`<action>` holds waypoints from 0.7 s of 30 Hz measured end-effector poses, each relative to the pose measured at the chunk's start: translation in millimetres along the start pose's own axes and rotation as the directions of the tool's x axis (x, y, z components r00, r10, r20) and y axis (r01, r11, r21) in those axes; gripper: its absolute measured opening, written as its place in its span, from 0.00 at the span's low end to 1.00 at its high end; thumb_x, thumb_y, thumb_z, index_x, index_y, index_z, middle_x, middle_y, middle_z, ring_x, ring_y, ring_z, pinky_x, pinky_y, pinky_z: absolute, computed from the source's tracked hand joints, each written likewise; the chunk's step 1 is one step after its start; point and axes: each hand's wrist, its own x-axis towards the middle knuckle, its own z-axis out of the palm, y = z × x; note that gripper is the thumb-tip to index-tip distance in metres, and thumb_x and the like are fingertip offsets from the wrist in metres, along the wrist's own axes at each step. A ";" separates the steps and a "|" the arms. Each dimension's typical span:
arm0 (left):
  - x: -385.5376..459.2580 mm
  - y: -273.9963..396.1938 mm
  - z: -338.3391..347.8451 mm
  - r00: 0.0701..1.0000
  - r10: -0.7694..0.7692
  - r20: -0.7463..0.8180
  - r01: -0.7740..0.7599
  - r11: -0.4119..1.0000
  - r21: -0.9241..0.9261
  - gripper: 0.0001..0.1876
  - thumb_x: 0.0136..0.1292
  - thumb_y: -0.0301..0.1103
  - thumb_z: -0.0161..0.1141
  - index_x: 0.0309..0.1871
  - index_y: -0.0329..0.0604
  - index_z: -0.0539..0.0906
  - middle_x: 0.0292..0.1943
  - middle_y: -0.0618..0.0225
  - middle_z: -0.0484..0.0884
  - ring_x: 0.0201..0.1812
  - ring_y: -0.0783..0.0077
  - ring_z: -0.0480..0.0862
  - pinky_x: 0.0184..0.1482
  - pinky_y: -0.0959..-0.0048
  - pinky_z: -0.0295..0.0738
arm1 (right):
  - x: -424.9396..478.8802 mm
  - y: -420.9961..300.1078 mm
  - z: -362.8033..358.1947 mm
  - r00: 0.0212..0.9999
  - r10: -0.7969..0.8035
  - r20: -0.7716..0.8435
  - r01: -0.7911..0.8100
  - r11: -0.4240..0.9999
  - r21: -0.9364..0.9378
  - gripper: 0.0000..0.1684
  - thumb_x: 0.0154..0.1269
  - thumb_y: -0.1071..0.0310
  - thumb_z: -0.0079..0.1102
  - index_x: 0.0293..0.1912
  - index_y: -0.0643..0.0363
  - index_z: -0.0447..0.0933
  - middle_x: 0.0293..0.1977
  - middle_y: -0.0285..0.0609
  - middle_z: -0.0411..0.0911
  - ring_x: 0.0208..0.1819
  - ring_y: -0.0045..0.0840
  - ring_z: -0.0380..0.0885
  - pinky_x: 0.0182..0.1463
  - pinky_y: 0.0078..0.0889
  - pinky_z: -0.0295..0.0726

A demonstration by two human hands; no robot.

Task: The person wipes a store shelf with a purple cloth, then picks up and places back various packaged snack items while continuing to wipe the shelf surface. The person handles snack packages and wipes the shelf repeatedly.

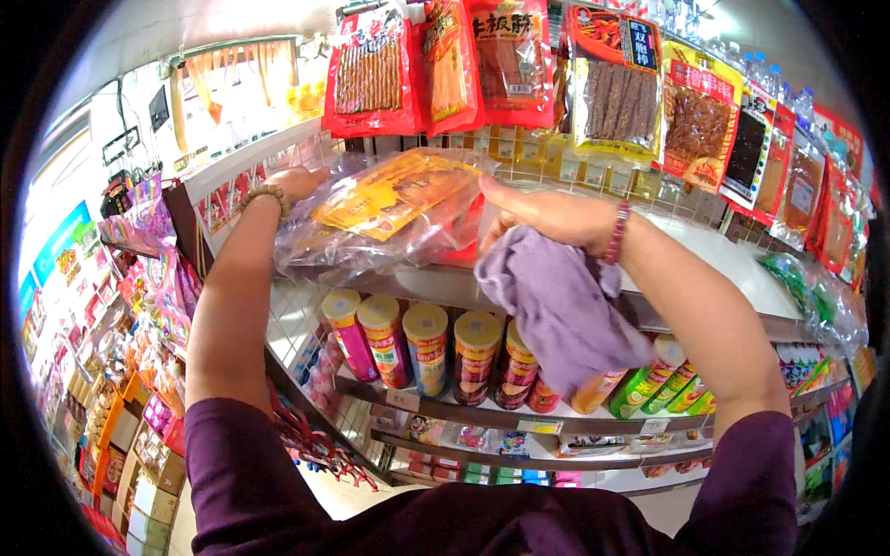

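Note:
A clear plastic bag (348, 250) with yellow-and-red snack packets (400, 191) inside is at the upper shelf (452, 281), between my hands. My left hand (299, 184) grips its far left side, the fingers partly hidden by the plastic. At the right end, the thumb of my right hand (549, 212) presses on the bag. A lavender cloth (556, 306) hangs from the fingers of that same hand, draping over the shelf's front edge. Whether the bag rests on the shelf or is slightly raised, I cannot tell.
Lay's chip canisters (478, 354) line the shelf below. Hanging snack packs (368, 76) run along the top, in front of a wire grid (535, 170). To the right lies a clear bag with green contents (810, 292). Crowded goods (149, 257) stand at the left.

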 end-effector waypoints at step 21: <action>-10.1 78.8 13.8 0.903 0.429 -0.030 -0.227 0.417 -0.880 0.03 0.52 0.24 0.57 0.29 0.36 0.79 0.24 0.70 0.77 0.26 0.80 0.74 0.26 0.75 0.72 | -17.3 49.9 -66.7 0.940 -0.340 -0.040 0.342 0.935 0.092 0.12 0.67 0.66 0.48 0.43 0.63 0.76 0.38 0.35 0.78 0.40 0.15 0.74 0.47 0.18 0.72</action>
